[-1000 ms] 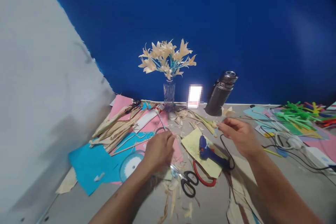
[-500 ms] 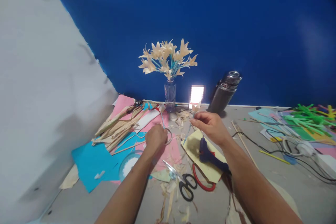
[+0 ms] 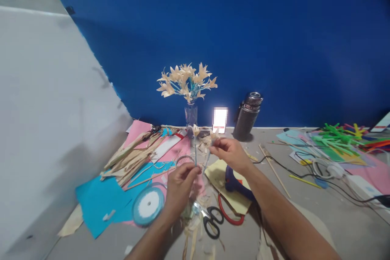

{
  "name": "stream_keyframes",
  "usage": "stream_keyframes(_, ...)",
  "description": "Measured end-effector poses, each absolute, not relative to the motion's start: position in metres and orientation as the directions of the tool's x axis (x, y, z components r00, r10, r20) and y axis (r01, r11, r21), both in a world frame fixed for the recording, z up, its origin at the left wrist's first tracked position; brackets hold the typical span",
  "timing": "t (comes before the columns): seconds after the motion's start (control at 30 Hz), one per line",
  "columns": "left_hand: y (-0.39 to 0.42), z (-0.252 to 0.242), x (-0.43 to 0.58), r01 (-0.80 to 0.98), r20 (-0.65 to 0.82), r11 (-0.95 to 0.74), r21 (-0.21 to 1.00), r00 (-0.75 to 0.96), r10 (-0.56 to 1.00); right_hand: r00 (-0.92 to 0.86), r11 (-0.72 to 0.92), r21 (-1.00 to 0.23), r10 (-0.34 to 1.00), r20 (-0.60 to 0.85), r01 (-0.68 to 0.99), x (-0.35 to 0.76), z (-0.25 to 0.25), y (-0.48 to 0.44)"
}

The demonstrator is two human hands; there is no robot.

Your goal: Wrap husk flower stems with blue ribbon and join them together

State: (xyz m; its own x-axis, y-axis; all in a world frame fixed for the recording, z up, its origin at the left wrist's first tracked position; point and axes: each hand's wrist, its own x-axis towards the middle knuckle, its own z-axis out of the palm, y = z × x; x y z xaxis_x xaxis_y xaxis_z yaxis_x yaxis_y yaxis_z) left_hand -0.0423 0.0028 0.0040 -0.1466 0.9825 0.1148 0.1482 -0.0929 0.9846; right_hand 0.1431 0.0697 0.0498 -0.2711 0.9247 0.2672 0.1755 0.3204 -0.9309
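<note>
My left hand is closed, pinching a thin blue stem that stands upright with a small cream paper flower at its top. My right hand is closed just to the right, pinching a second small cream flower on a blue stem. The two flowers are held close together above the table. Behind them stands a glass vase with a bunch of cream flowers on blue stems.
Dried husk strips lie on pink and blue paper at left. A blue ribbon roll, scissors, a blue glue gun and a steel flask are nearby. Cables and coloured pipe cleaners lie at right.
Both hands have lifted off the table and come together. The left hand now holds a flower stem upright, and the right has moved left beside it with its flower.
</note>
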Motion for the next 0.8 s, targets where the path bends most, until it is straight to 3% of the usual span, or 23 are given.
stream_keyframes(0.1,-0.002,0.003,-0.039,0.167,0.156,-0.132,0.977,-0.135,0.979,-0.28,0.371,-0.913,0.906,0.316,0.17,0.136,0.053,0.058)
stream_keyframes(0.3,-0.015,0.006,-0.033,0.046,0.068,-0.064,0.997,-0.089,0.994,-0.283,0.397,-0.911,0.891,0.355,0.108,0.134,0.059,0.045)
stream_keyframes(0.53,-0.025,0.01,-0.023,-0.014,0.155,-0.159,0.987,-0.136,0.978,-0.298,0.489,-0.864,0.847,0.44,0.117,0.137,0.067,0.032)
stream_keyframes(0.8,-0.028,0.01,-0.019,-0.044,0.152,-0.158,0.987,-0.107,0.983,-0.195,0.488,-0.871,0.86,0.471,0.048,0.135,0.064,0.027)
